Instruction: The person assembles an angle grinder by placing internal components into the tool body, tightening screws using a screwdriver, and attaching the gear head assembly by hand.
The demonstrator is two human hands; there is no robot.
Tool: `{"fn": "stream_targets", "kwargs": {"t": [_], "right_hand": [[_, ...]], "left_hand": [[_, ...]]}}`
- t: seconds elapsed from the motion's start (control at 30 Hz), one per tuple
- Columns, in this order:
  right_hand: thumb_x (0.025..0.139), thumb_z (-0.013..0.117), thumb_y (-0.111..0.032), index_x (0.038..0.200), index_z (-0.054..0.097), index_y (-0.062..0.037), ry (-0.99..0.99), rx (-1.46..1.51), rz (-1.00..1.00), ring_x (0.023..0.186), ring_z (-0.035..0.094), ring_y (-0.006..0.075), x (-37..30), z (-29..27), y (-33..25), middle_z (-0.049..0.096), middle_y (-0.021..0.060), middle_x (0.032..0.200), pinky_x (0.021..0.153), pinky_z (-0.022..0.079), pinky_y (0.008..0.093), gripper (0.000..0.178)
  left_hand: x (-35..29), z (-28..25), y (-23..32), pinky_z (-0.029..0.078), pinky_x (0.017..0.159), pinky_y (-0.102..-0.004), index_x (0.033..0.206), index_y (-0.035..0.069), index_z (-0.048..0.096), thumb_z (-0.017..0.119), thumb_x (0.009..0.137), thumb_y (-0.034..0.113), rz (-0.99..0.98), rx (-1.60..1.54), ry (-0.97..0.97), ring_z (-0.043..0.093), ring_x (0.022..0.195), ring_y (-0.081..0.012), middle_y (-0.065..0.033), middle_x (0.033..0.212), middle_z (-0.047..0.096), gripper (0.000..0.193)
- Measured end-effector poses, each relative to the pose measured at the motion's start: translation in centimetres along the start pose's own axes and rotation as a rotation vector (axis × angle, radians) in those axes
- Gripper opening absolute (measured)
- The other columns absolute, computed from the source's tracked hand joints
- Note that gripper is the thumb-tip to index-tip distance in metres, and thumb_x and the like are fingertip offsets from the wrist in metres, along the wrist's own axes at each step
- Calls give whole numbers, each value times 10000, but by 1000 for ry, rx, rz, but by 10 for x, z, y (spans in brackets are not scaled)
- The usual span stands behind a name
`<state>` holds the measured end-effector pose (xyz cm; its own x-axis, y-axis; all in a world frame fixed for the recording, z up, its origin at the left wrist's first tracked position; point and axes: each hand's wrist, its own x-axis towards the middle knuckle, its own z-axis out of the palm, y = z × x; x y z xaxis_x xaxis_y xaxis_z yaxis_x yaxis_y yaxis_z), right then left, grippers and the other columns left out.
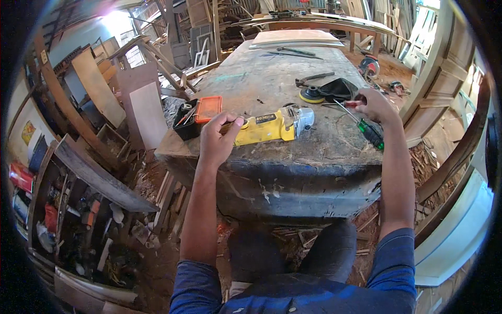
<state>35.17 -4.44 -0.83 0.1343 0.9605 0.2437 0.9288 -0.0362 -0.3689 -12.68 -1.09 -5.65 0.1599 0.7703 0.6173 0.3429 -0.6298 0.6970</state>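
Note:
A yellow angle grinder (266, 127) with a silver gear head lies on its side near the front edge of the worn workbench (308, 153). My left hand (218, 137) is closed around its rear end, thumb on top. Over the bench's right side, my right hand (377, 106) pinches a small red-handled tool (352, 103), apparently a screwdriver; its tip is hard to make out. Just below that hand lies a screwdriver (370, 134) with a green and black handle, its shaft pointing up and left. A yellow-rimmed round pad (312, 94) sits beside a black pouch-like item (339, 89).
An open black case (185, 121) with tools and an orange lid (209, 108) stands at the bench's left corner. Farther back are a dark hand tool (315, 78), pliers-like tools (296, 51) and stacked boards (295, 36). A panelled door (444, 78) leans at right.

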Motion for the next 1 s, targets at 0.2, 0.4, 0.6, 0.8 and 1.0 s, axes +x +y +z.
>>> {"fn": "stream_targets", "kwargs": {"t": [0.2,0.4,0.6,0.8,1.0], "right_hand": [[919,742,112,1237,699,59,408,235,-333,1165,756,235,7,1,4,704,129,1213,1054,585,346,325],[918,819,67,1242,730,-10,436,535,-409,1149,740,190,0,-4,-21,731,72,1188,1038,594,348,345],[910,896,-53,1297,699,-52,343,739,-521,1104,701,121,-1,-17,-52,735,42,1197,1025,583,323,435],[959,892,-188,1391,652,-5,339,864,-725,946,742,141,26,-30,-152,768,71,1076,872,630,313,528],[968,875,-155,1267,652,37,346,1186,-699,886,779,179,68,20,-204,768,117,1025,782,663,321,420]], "left_hand": [[2,3,5,558,794,-343,987,8,733,802,1013,185,78,99,21,724,851,-165,-96,910,766,192],[0,6,-2,567,772,-384,983,10,736,801,1012,227,119,140,67,743,818,-247,-142,908,763,229],[2,10,-2,567,769,-394,1013,31,752,786,1025,264,110,163,68,748,835,-276,-143,915,760,236],[-1,1,2,566,763,-396,1010,30,746,782,1026,264,153,193,88,747,845,-285,-136,918,760,238],[-1,9,-2,569,771,-393,1035,28,748,788,1024,260,100,143,26,750,846,-279,-150,929,765,236]]}}
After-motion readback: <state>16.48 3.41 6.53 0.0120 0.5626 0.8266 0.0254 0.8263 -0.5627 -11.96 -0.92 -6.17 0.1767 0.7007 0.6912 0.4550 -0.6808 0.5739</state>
